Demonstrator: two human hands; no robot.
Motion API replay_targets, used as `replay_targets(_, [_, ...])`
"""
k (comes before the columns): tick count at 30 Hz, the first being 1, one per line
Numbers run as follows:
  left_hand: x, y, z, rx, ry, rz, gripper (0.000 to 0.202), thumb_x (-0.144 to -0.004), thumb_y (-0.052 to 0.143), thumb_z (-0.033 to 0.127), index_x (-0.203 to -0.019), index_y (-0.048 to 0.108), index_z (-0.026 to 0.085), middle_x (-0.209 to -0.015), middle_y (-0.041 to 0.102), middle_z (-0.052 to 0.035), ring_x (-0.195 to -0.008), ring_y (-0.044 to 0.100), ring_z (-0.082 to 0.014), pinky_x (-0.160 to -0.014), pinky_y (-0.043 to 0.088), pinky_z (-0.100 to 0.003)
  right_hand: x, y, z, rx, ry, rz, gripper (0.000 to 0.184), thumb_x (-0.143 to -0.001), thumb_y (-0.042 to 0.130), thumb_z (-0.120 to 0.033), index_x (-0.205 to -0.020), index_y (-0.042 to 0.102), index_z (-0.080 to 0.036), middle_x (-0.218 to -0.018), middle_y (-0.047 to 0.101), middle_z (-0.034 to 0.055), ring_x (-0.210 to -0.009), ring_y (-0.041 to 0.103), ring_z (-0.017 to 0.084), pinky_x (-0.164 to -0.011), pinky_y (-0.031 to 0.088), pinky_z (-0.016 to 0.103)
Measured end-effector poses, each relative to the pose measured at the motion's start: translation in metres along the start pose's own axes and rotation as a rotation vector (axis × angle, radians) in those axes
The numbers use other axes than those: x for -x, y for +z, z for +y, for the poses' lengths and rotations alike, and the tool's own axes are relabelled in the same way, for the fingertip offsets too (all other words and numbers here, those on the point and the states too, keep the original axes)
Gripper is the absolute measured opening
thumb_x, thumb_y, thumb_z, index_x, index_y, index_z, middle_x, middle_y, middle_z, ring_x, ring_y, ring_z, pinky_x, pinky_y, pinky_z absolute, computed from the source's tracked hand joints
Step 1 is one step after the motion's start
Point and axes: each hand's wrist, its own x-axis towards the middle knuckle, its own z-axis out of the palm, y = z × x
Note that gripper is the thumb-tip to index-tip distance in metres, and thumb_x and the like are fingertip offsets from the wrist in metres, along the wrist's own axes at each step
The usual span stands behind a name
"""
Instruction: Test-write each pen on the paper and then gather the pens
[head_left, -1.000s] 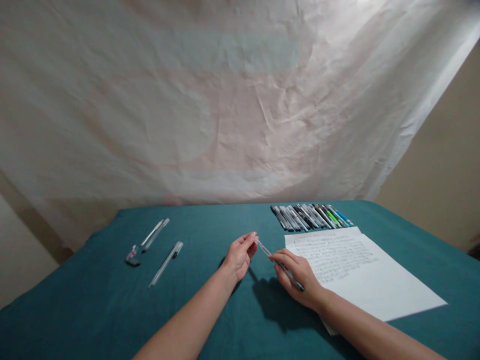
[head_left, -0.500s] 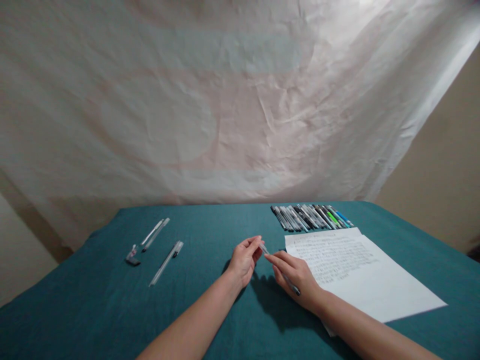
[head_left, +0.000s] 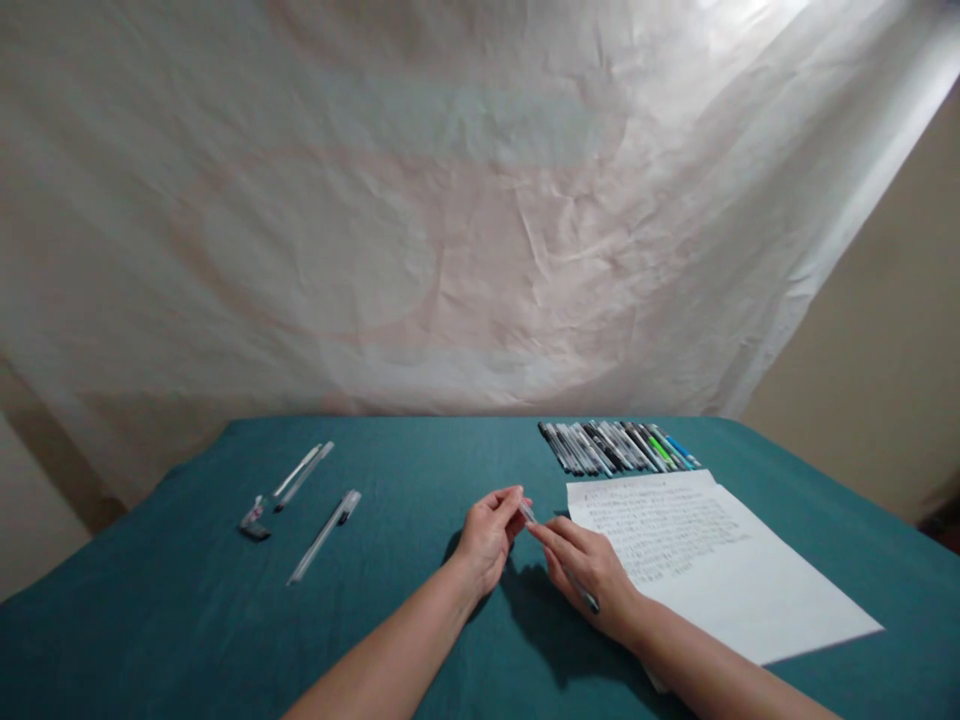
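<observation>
In the middle of the table both hands meet at a slim pen (head_left: 587, 596). My right hand (head_left: 592, 565) is closed around its barrel, with the dark end sticking out below the palm. My left hand (head_left: 487, 535) pinches the other, clear end between thumb and fingers. What exactly lies at the left fingertips is too small and covered to make out. Just to the right, a handwritten sheet of paper (head_left: 757, 590) lies partly beneath my right hand and forearm.
Several pens (head_left: 615, 447) lie in a row at the back right, one bright green, one blue. On the left are a clear pen (head_left: 324, 538), two slim pen-like pieces (head_left: 304, 475) and an eraser-like dark piece (head_left: 255, 525). A green cloth (head_left: 420, 460) covers the table.
The view has tilted slightly, so the table and everything on it sit a little lower. Both hands keep nearly the same grip on the pen.
</observation>
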Motion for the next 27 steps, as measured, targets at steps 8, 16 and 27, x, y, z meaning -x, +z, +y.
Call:
replay_targets(8, [-0.009, -0.008, 0.004, -0.016, 0.116, 0.026, 0.024, -0.062, 0.071, 0.027, -0.075, 0.062, 0.01, -0.071, 0.063, -0.0052, -0.061, 0.056, -0.0081, -0.062, 0.044, -0.02, -0.013, -0.012, -0.015, -0.126, 0.083, -0.04, 0.034, -0.084, 0.04, -0.018, -0.116, 0.048, -0.022, -0.097, 0.057, 0.0078, -0.08, 0.056, 0.015, -0.069, 0.046, 0.026])
replay_targets(16, [-0.024, -0.026, 0.023, -0.048, 0.293, 0.19, 0.021, -0.065, 0.068, 0.027, -0.078, 0.061, 0.011, -0.072, 0.063, -0.0036, -0.065, 0.056, -0.0072, -0.065, 0.043, -0.019, -0.026, -0.017, -0.008, -0.087, 0.343, -0.172, 0.022, -0.082, 0.045, -0.028, -0.098, 0.058, -0.022, -0.069, 0.062, 0.0014, -0.058, 0.057, 0.014, -0.056, 0.042, 0.024])
replay_targets(27, [-0.028, -0.034, 0.022, -0.122, 0.362, 0.296, 0.029, -0.073, 0.061, 0.032, -0.093, 0.052, 0.013, -0.09, 0.058, -0.0076, -0.073, 0.057, -0.0094, -0.067, 0.045, -0.021, -0.09, -0.012, 0.035, 0.369, 0.572, -0.494, 0.024, -0.079, 0.045, -0.027, -0.079, 0.067, -0.017, -0.076, 0.067, 0.0077, -0.073, 0.061, 0.017, -0.061, 0.037, 0.021])
